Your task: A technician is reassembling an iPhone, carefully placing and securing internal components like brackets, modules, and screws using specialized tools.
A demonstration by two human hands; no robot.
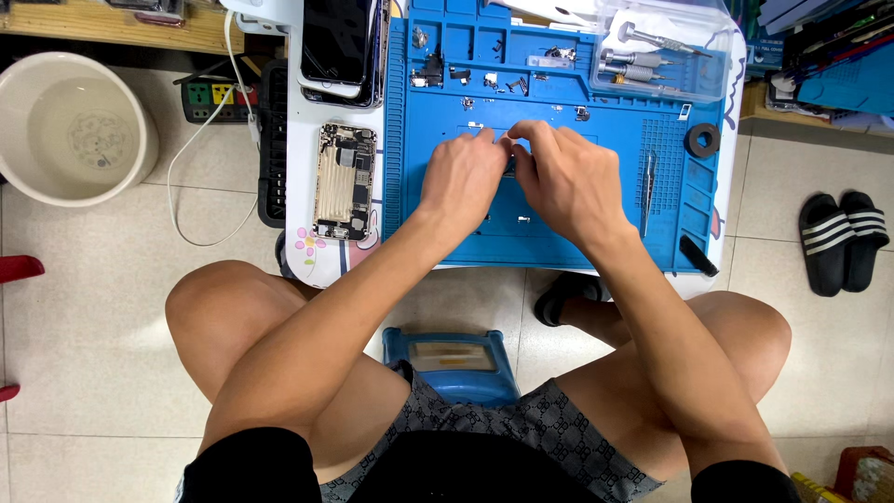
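My left hand (463,177) and my right hand (559,177) meet over the middle of a blue repair mat (559,242) on a small white table. Their fingertips pinch together on a tiny part (507,142) that is mostly hidden between them. An opened phone body (345,182) with exposed boards lies left of the mat, beside my left hand. Metal tweezers (648,191) lie on the mat right of my right hand. Small loose parts (494,79) sit in the mat's top compartments.
A clear tray of screwdrivers (652,56) rests at the mat's top right, a black ring (702,141) below it. Stacked phone screens (340,47) lie top left. A white bucket (70,126), a power strip (212,95) and black slippers (843,237) sit on the tiled floor.
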